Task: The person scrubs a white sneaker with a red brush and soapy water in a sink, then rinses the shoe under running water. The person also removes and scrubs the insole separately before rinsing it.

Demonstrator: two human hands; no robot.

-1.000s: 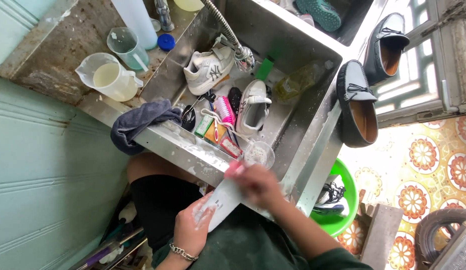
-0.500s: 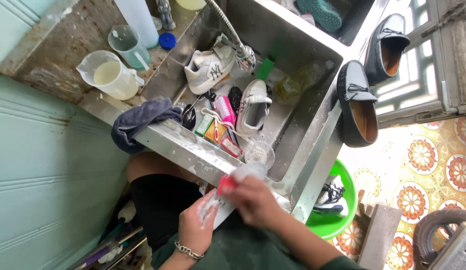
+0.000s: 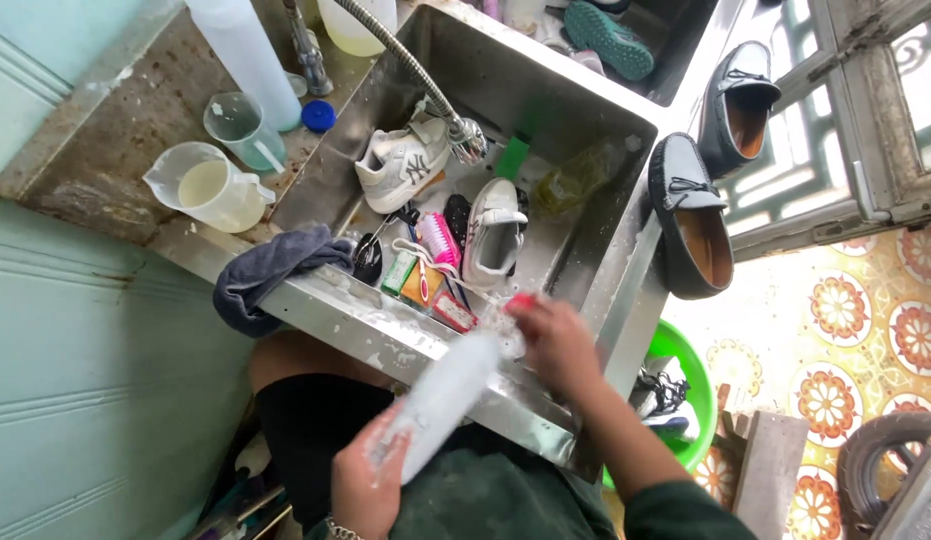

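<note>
Long white insole (image 3: pixel 441 400), coated in suds along its whole visible face, held slantwise over the near rim of the steel sink (image 3: pixel 386 325), above the lap. Left hand (image 3: pixel 366 485) closed around the lower end, foam on the fingers. Right hand (image 3: pixel 554 340) curled shut on a small brush with a red handle (image 3: pixel 523 300), only the red end visible, bristles hidden, pressed at the insole's upper end; blurred. Judged: scrubbing well under way, lather covering the piece from end to end; rinsing not yet done, no running water visible from the hose sprayer (image 3: pixel 467 140). Inside the sink: two white sneakers (image 3: pixel 401 165), one on its side (image 3: pixel 493 232), neither lathered as far as can be told, so probably awaiting their turn; a pink brush (image 3: pixel 441 240), a dark insole (image 3: pixel 458 215), soap bars (image 3: pixel 426 285), a green item (image 3: pixel 513 158). Grey cloth (image 3: pixel 271 270) draped over the rim at left. On the worn tabletop: measuring jug with pale liquid (image 3: pixel 208 187), clear cup (image 3: pixel 236 125), blue cap (image 3: pixel 318 116). Two grey loafers (image 3: pixel 691 215) on the right ledge, apparently dry. Green basin (image 3: pixel 676 400) on the tiled floor holding another shoe.
</note>
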